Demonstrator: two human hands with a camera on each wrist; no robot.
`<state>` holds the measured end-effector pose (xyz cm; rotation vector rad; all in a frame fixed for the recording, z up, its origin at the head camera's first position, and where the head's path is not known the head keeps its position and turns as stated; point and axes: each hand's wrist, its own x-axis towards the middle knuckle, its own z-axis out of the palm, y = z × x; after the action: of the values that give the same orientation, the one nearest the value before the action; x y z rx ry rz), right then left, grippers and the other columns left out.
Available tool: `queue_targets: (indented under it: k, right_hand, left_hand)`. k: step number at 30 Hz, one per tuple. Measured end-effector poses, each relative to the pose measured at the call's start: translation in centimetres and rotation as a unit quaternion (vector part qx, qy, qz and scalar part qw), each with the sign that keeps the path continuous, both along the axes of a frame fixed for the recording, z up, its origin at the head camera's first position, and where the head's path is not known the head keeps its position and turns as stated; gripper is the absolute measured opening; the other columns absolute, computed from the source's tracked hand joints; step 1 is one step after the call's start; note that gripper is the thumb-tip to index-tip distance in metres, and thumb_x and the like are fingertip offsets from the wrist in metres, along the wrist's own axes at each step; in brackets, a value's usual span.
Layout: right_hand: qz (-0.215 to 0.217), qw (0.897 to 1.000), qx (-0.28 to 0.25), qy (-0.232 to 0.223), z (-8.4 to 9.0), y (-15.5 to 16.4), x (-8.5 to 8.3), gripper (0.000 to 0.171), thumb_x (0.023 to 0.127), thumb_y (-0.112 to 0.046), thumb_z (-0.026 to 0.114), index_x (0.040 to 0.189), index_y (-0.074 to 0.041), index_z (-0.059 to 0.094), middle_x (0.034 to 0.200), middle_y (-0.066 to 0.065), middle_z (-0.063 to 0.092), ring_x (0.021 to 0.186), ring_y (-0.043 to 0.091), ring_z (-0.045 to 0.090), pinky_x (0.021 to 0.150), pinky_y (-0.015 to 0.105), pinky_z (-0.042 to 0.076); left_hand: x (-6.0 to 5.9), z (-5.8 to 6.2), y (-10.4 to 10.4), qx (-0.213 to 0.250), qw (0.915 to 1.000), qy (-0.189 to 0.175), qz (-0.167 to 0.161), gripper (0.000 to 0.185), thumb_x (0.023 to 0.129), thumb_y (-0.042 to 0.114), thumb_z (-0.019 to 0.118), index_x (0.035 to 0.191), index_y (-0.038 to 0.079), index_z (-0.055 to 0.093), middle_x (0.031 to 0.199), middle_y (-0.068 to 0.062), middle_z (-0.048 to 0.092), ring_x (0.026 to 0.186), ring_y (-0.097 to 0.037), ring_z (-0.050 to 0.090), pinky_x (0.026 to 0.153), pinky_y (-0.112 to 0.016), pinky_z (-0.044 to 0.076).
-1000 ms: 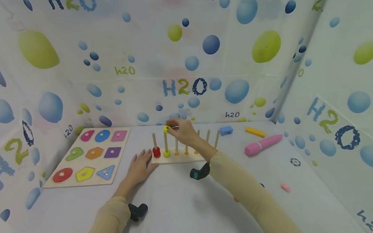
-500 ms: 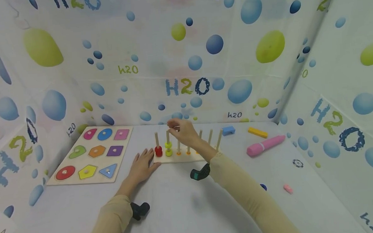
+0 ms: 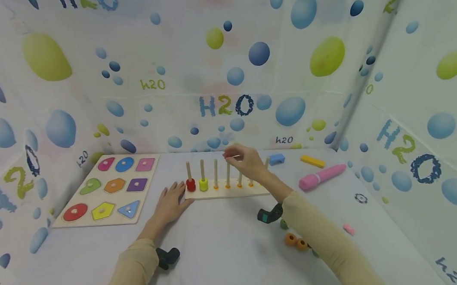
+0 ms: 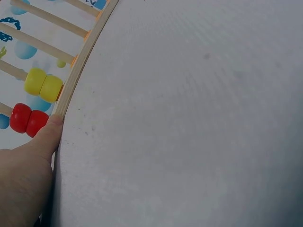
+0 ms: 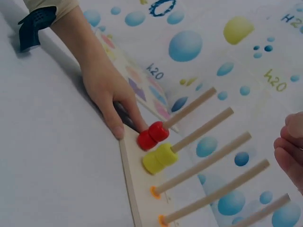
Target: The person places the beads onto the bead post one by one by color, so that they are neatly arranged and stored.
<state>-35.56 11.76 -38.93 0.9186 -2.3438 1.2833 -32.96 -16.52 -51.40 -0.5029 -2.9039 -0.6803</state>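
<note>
My left hand [image 3: 172,202] lies flat, fingers pressing the peg board [image 3: 226,193] end by the red beads [image 3: 190,185]; right hand [image 3: 249,162] hovers over the pegs, loosely curled, holding nothing.

A wooden peg rack [image 3: 227,192] stands on the white-covered desk [image 3: 219,255], near the middle towards the back wall. A red bead stack [image 3: 190,185] sits on the leftmost peg, a yellow bead stack [image 3: 203,185] on the next peg to its right. The left hand [image 3: 171,202] rests flat on the desk, fingertips touching the rack's left end. The right hand [image 3: 249,162] is raised above the rack's right-hand pegs. A wooden shape puzzle board [image 3: 108,189] lies well left of the rack. Behind and right of the rack lie a blue block [image 3: 277,159], a yellow bar [image 3: 312,161] and a pink marker-shaped toy [image 3: 321,177]. Orange beads [image 3: 295,241] lie in front of the rack, beside the right forearm.
</note>
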Motion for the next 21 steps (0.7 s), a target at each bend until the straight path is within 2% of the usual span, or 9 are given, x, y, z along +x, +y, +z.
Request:
queue_targets:
  k: [7, 9, 16, 21]
  right_hand:
    - [-0.033, 0.999, -0.018, -0.038, -1.1, 5.2, 2.0, 0.018, 0.090, -0.005, 0.064, 0.107, -0.001, 0.064, 0.101, 0.009, 0.069, 0.093, 0.019, 0.066, 0.080, 0.026, 0.054]
    - [-0.039, 0.998, -0.023, -0.045, -1.6, 6.5, 2.7, 0.018, 0.089, -0.004, 0.064, 0.106, 0.002, 0.064, 0.101, 0.012, 0.069, 0.092, 0.023, 0.066, 0.079, 0.028, 0.055]
    - [-0.018, 0.997, -0.018, -0.069, -2.2, 9.3, 6.4, 0.019, 0.085, 0.010, 0.062, 0.103, 0.014, 0.061, 0.098, 0.027, 0.065, 0.091, 0.038, 0.064, 0.077, 0.037, 0.056]
    - [-0.017, 0.994, 0.008, -0.111, -5.7, 12.2, 6.7, 0.023, 0.086, 0.004, 0.064, 0.109, 0.009, 0.061, 0.100, 0.019, 0.067, 0.094, 0.029, 0.065, 0.081, 0.031, 0.055]
  left_hand:
    - [0.0, 0.2, 0.1, 0.004, 1.0000, -0.004, -0.002, 0.071, 0.091, 0.043, 0.060, 0.141, -0.002, 0.039, 0.147, -0.020, 0.035, 0.138, -0.040, 0.021, 0.111, -0.058, 0.008]
    - [0.0, 0.1, 0.1, 0.001, 1.0000, -0.006, -0.002, 0.071, 0.091, 0.043, 0.059, 0.142, -0.002, 0.038, 0.147, -0.020, 0.035, 0.138, -0.040, 0.020, 0.111, -0.058, 0.007]
    - [-0.3, -0.2, 0.0, -0.002, 1.0000, -0.003, 0.001, 0.071, 0.091, 0.044, 0.059, 0.142, -0.002, 0.038, 0.147, -0.020, 0.035, 0.138, -0.040, 0.020, 0.111, -0.058, 0.007]
    - [-0.3, -0.3, 0.1, -0.006, 1.0000, -0.001, 0.001, 0.072, 0.091, 0.045, 0.058, 0.141, -0.002, 0.039, 0.147, -0.020, 0.035, 0.138, -0.040, 0.021, 0.111, -0.059, 0.007]
